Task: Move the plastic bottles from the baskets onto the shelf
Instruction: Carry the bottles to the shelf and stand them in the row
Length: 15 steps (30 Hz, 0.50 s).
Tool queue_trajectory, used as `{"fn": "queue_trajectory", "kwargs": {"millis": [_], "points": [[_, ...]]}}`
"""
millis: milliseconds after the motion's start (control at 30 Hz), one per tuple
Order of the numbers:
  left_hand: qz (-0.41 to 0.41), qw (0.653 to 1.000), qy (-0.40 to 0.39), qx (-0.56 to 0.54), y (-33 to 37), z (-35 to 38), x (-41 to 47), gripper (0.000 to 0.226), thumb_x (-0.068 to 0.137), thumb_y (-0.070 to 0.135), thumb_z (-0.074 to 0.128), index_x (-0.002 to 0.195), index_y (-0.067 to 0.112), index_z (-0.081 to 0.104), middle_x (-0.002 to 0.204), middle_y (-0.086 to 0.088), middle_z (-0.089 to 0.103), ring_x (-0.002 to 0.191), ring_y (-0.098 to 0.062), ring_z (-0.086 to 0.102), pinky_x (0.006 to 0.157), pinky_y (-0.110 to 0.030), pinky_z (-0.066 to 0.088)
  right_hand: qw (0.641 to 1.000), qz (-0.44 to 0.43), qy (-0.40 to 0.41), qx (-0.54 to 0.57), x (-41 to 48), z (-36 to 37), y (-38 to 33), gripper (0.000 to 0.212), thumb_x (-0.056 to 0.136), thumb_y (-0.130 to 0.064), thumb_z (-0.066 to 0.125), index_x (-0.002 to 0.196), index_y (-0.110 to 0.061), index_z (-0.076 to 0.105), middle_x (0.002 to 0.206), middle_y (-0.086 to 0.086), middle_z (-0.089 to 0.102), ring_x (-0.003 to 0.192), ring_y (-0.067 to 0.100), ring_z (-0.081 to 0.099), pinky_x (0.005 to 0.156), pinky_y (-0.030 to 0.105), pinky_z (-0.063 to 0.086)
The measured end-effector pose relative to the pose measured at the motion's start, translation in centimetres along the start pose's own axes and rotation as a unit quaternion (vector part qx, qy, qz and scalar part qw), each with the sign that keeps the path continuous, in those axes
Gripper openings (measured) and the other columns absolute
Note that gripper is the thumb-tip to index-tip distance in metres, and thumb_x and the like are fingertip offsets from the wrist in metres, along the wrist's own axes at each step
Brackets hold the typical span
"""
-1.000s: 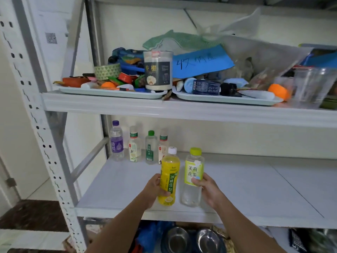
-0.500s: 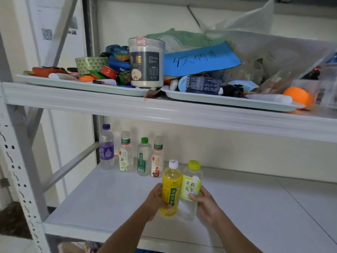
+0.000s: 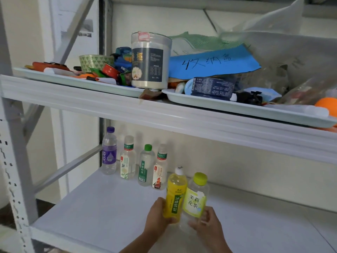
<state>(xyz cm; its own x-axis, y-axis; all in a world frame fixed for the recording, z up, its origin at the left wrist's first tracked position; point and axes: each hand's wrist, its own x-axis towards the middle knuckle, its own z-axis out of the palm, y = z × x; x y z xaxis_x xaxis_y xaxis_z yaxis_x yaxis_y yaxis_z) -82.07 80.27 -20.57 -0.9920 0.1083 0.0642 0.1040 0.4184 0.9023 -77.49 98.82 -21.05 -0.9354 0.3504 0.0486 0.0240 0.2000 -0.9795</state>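
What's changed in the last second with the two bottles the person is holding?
Both hands carried their bottles deeper over the white lower shelf, toward the back row of four clear bottles: the left hand with the yellow white-capped plastic bottle, the right hand with the clear lime-capped bottle. Neither was let go. The back row stayed put.

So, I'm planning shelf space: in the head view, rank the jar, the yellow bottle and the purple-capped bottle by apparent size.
1. jar
2. yellow bottle, though it is held nearer the camera, so its lead is unsure
3. purple-capped bottle
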Motion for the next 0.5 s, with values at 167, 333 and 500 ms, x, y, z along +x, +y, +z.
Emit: {"fn": "queue_trajectory", "kwargs": {"millis": [167,333,500], "points": [[0.023,0.999,-0.003,0.042,0.4,1.4,2.9,0.045,0.071,0.023,0.079,0.108,0.022,0.052,0.106,0.005,0.06,0.097,-0.011,0.056,0.084,-0.023,0.047,0.999,-0.026,-0.001,-0.029,3.6,-0.4,-0.1,0.045,0.062,0.002,0.085,0.094,-0.019,0.061,0.082,-0.011,0.071,0.078,0.0,0.064,0.062,0.013,0.048],[0.05,0.998,-0.003,0.027,0.7,2.8,5.6,0.044,0.08,0.015,0.067,0.121,0.021,0.052,0.116,0.003,0.061,0.104,-0.012,0.058,0.091,-0.027,0.047,0.997,-0.057,0.006,-0.061,7.3,-0.4,0.0,0.046,0.069,-0.005,0.082,0.105,-0.025,0.061,0.097,-0.012,0.071,0.094,0.003,0.065,0.074,0.017,0.048],[0.048,0.997,-0.011,0.056,1.3,4.1,7.8,0.049,0.09,0.012,0.056,0.136,0.018,0.039,0.13,-0.001,0.055,0.116,-0.017,0.055,0.096,-0.028,0.043,0.994,-0.071,0.014,-0.088,10.4,-0.5,0.3,0.047,0.073,-0.002,0.078,0.114,-0.017,0.061,0.1,-0.002,0.072,0.094,0.016,0.069,0.086,0.034,0.054]]}}
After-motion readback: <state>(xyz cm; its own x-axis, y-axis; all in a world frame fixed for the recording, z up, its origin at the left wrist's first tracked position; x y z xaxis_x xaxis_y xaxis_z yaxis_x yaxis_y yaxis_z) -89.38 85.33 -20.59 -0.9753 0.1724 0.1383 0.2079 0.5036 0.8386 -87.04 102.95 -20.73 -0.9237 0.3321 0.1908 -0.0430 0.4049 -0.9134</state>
